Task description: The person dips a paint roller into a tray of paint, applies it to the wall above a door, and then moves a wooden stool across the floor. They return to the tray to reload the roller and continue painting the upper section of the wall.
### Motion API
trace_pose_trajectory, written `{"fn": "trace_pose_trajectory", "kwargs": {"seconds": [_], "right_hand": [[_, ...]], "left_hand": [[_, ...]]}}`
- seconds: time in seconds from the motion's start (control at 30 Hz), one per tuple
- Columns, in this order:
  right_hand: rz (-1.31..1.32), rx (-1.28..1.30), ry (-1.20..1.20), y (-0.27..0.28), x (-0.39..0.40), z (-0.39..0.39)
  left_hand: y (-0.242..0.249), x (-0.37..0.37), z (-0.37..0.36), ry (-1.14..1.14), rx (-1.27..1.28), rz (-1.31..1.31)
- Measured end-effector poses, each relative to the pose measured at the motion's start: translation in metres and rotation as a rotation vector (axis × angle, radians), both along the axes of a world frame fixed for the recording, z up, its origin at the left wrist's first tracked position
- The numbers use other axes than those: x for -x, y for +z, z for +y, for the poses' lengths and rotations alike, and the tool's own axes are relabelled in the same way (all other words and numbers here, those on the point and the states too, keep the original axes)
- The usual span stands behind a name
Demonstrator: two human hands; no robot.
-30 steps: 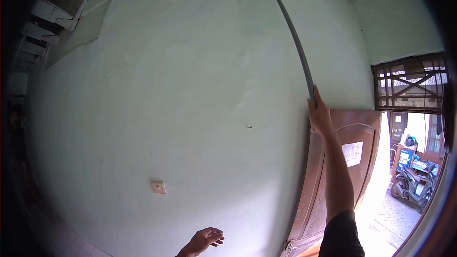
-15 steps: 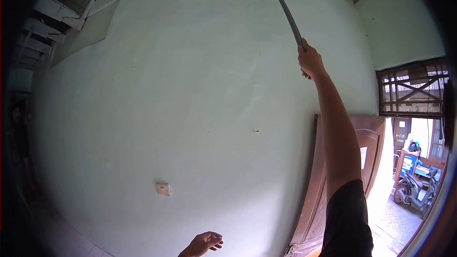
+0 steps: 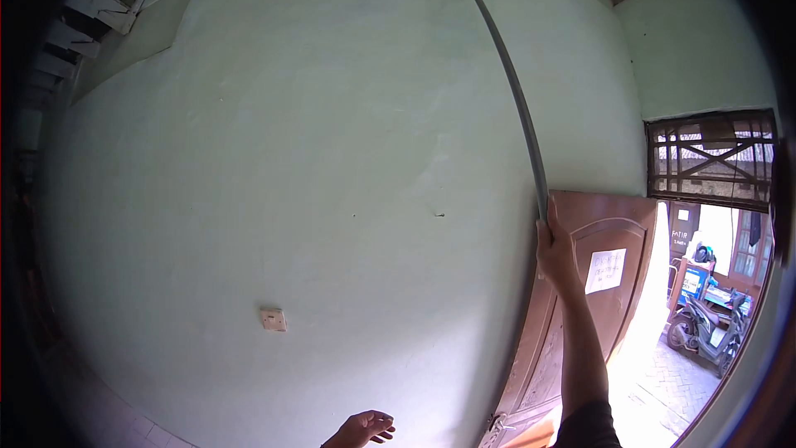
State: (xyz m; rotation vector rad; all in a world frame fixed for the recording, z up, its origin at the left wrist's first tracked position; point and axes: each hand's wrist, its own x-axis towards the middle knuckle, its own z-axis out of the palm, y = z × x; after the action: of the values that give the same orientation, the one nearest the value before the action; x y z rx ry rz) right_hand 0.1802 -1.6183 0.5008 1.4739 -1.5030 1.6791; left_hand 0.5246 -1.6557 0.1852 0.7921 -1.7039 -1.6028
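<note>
A grey pipe (image 3: 514,87) is gripped at its lower end by the right hand (image 3: 555,250), at about 3 o'clock; it runs up the green wall (image 3: 315,158) toward 12. The left hand (image 3: 362,429) is held loose and empty at 6. A wooden door (image 3: 597,282) is seen behind.

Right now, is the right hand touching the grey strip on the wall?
Touching. The head view shows the right hand wrapped round the grey strip's lower end.

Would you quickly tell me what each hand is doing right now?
Left hand: open, holding nothing.
Right hand: closed around the grey pipe on the wall.
</note>
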Motion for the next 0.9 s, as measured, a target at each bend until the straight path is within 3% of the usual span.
{"fn": "trace_pose_trajectory", "kwargs": {"seconds": [0.1, 0.23, 0.37, 0.5, 0.63, 0.73, 0.9], "right_hand": [[0.052, 0.094, -0.004, -0.010, 0.006, 0.002], [0.146, 0.101, -0.124, 0.101, 0.003, -0.007], [0.000, -0.070, -0.005, 0.204, -0.042, 0.019], [-0.023, -0.062, -0.020, 0.223, -0.044, 0.007], [0.021, -0.009, 0.018, 0.150, -0.030, -0.006], [0.174, 0.127, -0.069, 0.046, -0.014, -0.017], [0.084, -0.007, 0.008, -0.107, -0.025, 0.025]], "left_hand": [[0.002, -0.012, -0.001, 0.018, -0.005, 0.003], [-0.004, -0.032, -0.007, 0.077, 0.012, 0.059], [-0.015, -0.035, -0.003, 0.138, -0.039, 0.108], [-0.015, -0.030, 0.007, 0.118, -0.066, 0.105], [-0.015, -0.029, 0.016, 0.090, -0.056, 0.081], [-0.016, -0.028, 0.020, 0.066, -0.078, 0.048], [-0.018, -0.033, 0.020, 0.026, -0.064, 0.012]]}}
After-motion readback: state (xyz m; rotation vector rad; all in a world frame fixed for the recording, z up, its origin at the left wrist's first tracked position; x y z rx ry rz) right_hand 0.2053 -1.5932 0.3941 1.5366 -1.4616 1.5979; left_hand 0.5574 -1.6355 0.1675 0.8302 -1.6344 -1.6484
